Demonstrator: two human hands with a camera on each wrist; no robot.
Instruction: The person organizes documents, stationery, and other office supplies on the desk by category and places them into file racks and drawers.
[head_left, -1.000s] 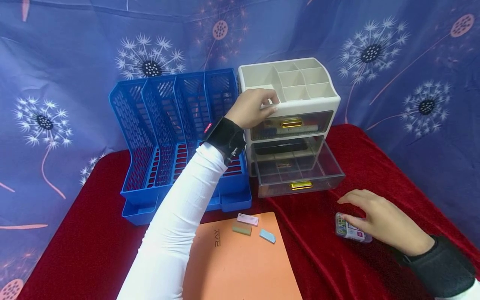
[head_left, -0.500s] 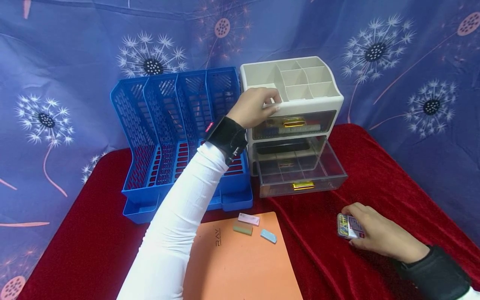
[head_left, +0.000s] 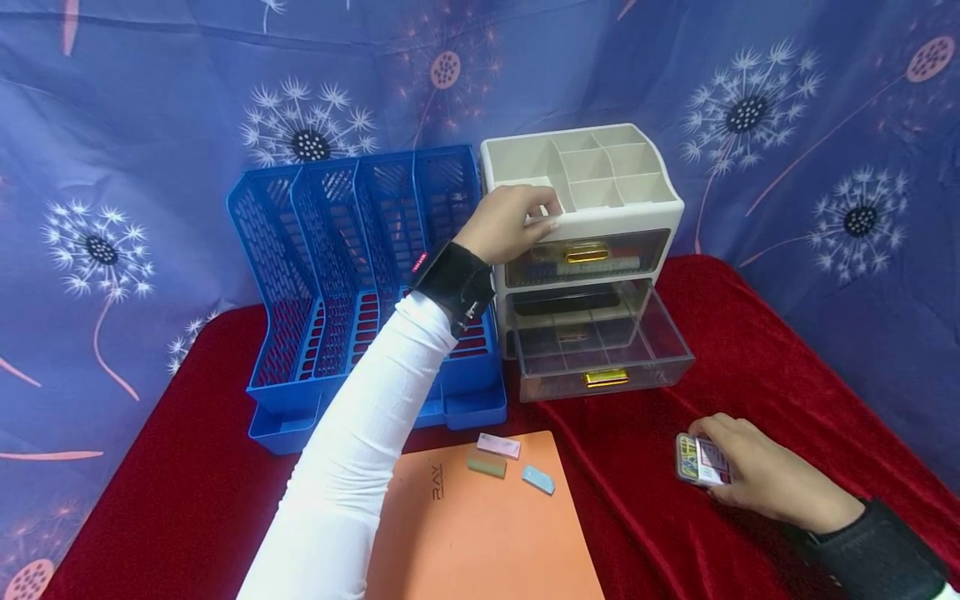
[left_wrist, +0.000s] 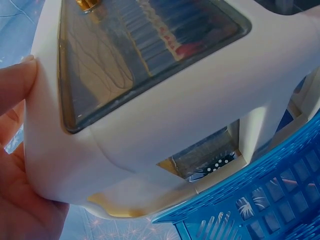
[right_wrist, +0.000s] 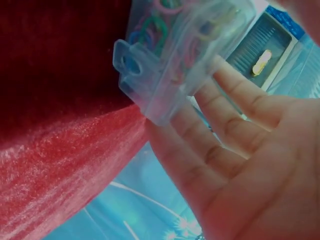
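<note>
My left hand [head_left: 508,223] grips the top front rim of a white desk organizer [head_left: 624,215], its thumb on the outer face and fingers over into the top tray. The organizer's smoky lower drawer [head_left: 645,377] is pulled out, showing bare dividers; its upper drawer [head_left: 637,257] is in, with items behind the front. At the right, my right hand [head_left: 776,479] holds a small clear plastic box [head_left: 697,460] by its sides, low over the red cloth. In the right wrist view, colourful loops like paper clips show inside the box, and its hinged tab faces the camera.
A blue slotted file rack [head_left: 375,375] stands against the organizer's left side. An orange folder [head_left: 487,533] lies in front, bearing pink [head_left: 498,446], green [head_left: 487,463] and blue [head_left: 538,479] eraser-like blocks. Red velvet [head_left: 615,467] covers the table; a blue patterned curtain hangs behind.
The right hand has come down onto the clear box and closed its fingers and thumb about it. The left hand keeps its grip on the organizer.
</note>
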